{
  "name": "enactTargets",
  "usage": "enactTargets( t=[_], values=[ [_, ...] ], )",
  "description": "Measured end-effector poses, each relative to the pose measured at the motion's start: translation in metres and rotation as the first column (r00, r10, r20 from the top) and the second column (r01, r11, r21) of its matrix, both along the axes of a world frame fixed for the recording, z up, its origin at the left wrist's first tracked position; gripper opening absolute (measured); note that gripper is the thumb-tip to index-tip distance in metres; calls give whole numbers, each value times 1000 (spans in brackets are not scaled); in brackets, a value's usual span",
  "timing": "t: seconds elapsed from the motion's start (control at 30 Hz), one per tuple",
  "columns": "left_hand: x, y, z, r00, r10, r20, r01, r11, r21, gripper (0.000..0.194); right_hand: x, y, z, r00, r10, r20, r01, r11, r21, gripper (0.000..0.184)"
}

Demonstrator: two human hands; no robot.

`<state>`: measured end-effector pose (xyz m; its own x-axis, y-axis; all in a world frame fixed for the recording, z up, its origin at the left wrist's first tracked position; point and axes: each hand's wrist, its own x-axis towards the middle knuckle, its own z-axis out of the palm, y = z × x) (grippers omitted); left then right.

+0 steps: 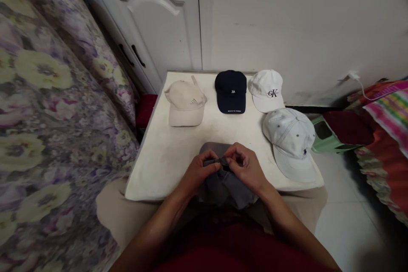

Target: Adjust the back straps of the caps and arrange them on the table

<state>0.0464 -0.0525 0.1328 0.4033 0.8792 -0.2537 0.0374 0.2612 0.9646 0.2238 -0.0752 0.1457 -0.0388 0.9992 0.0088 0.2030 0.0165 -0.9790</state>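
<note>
Left hand [200, 168] and right hand [247, 165] are right up next to each other, thumbs and fingertips pinched on the dark strap [209, 162] of a gray cap [231, 191], which sits at the near edge of the desk [156, 170], brim pointing away and crown bunched up toward the person. Can't tell how the strap fastens, fingers cover too much of it. Going by the look of the cloth, I'd bet it's super light and floppy: the crown is creased and sagging, so it'd probably fold under any push and slide around if you only tug from one side. Nothing fragile about it imo, and plain fabric like that shouldn't be slippery, though a narrow strap is fiddly, so a fingertip pinch close to the join with a hand on each side seems about right. If you just wanted to carry it, I'd go for the brim, since that looks like the stiff bit and it won't crush the crown. Further out, there's a beige cap [185, 97] at the far left, a navy cap [228, 83] along the back, a white cap [266, 83] with black letters beside it, and a pale cap [290, 131] by the right edge, its crown looking rounder and better at holding shape. Past the desk on that side is a green stool [318, 131].
</note>
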Motion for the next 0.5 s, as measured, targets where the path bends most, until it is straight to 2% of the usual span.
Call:
enactTargets(
  t=[0.23, 0.5],
  values=[
    [-2, 1, 0, 998, -19, -66, 20, 1000, 8, 22, 6, 3, 0, 997, 69, 25, -67, 997, -47, 4],
    [-1, 1, 3, 998, -35, -55, 34, 999, -5, 22, 15, 9, -2, 980, 193, -43, -196, 973, -122, 5]
  ],
)
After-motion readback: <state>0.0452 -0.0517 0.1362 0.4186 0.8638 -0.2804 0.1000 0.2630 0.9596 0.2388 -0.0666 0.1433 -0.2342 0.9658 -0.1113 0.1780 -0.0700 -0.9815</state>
